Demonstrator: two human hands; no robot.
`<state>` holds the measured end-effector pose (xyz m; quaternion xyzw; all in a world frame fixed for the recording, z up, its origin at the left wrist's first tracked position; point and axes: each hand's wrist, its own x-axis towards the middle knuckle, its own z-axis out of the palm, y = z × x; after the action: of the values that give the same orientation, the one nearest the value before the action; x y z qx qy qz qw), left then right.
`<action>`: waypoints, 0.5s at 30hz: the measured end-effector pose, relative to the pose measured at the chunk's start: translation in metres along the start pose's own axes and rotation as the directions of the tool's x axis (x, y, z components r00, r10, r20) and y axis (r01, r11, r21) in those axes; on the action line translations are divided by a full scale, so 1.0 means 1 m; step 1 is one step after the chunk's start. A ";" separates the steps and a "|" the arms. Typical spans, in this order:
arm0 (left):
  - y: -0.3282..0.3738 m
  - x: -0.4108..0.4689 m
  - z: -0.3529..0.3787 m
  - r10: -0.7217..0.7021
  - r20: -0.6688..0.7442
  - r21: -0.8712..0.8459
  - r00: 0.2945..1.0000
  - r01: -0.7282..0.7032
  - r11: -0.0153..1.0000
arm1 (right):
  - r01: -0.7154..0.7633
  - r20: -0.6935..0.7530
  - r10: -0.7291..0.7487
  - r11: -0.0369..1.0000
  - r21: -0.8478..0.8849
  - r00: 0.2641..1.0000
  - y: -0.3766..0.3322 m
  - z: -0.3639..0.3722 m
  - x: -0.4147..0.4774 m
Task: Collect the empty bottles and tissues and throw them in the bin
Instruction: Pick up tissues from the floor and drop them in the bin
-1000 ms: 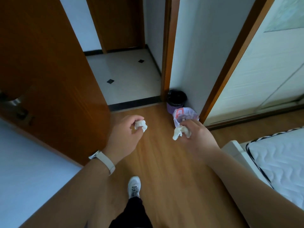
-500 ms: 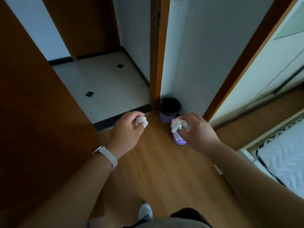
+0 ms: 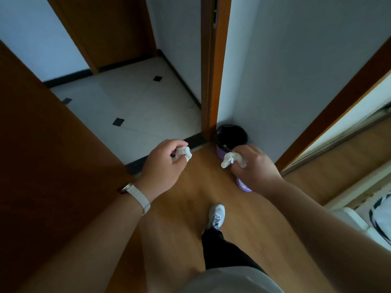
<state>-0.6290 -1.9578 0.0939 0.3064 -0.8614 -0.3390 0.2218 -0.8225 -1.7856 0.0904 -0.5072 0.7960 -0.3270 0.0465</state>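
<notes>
1. Brown wooden door leaf (image 3: 53, 166): set open along the left side.
2. Light brown wood-plank floor (image 3: 186, 218): the person is stood on it.
3. Pale grey painted wall (image 3: 285, 70): seen at the right of the doorway.
4. White tiled floor with small black diamond insets (image 3: 143, 98): laid beyond the dark threshold strip.
5. Orange-brown wooden door-frame post (image 3: 209, 70): set upright between the tiles and the wall.
6. White quilted mattress with dark piping (image 3: 380, 216): cut off at the right edge.
7. Small round purple bin with a black liner (image 3: 232, 129): stood on the wood floor in the corner, touching the post and the wall; its mouth is uncovered.
8. Right hand (image 3: 256, 170): held just in front of the bin, fingers curled round two items.
9. Left hand (image 3: 163, 166): raised over the threshold, near the bin's left side, fingers closed in a pinch.
10. White trainer (image 3: 216, 216): worn below a black trouser leg.
11. White-strapped wristwatch (image 3: 138, 197): worn on the left wrist.
12. Lilac plastic bottle (image 3: 243, 185): gripped in the right hand; only its rounded base is shown.
13. Crumpled white tissue (image 3: 229, 158): pinched at the right fingertips.
14. Second crumpled white tissue wad (image 3: 184, 154): pinched by the left hand.
</notes>
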 end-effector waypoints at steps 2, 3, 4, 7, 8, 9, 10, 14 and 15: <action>-0.010 0.036 0.003 -0.005 0.021 0.037 1.000 0.004 0.999 | -0.066 -0.008 0.066 0.998 -0.002 0.998 0.016 0.011 0.029; -0.013 0.056 0.005 -0.006 0.032 0.050 0.999 0.004 0.999 | -0.097 -0.004 0.097 0.995 -0.002 0.995 0.026 0.015 0.044; -0.015 0.075 0.008 -0.006 0.043 0.058 0.999 0.003 0.998 | -0.120 0.011 0.120 0.993 0.003 0.993 0.035 0.016 0.060; -0.016 0.135 0.023 0.009 0.096 0.071 0.995 -0.016 0.997 | -0.178 0.073 0.177 0.984 0.011 0.981 0.068 0.012 0.104; -0.015 0.154 0.030 0.014 0.116 0.068 0.993 -0.022 0.997 | -0.198 0.101 0.196 0.980 0.003 0.975 0.079 0.010 0.118; -0.015 0.172 0.037 0.020 0.135 0.059 0.991 -0.028 0.998 | -0.228 0.129 0.229 0.973 -0.020 0.965 0.090 0.007 0.131; -0.014 0.189 0.044 0.027 0.151 0.049 0.988 -0.035 0.998 | -0.259 0.142 0.262 0.965 -0.045 0.954 0.100 0.005 0.144; -0.015 0.247 0.072 0.042 0.177 0.010 0.983 -0.044 0.999 | -0.325 0.110 0.329 0.944 -0.057 0.938 0.136 -0.001 0.191; -0.016 0.258 0.077 0.042 0.183 0.005 0.982 -0.044 0.999 | -0.335 0.114 0.341 0.940 -0.069 0.933 0.143 -0.002 0.200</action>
<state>-0.8531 -2.1074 0.0757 0.2562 -0.8861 -0.3569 0.1476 -1.0303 -1.9133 0.0625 -0.3832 0.8746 -0.2626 0.1391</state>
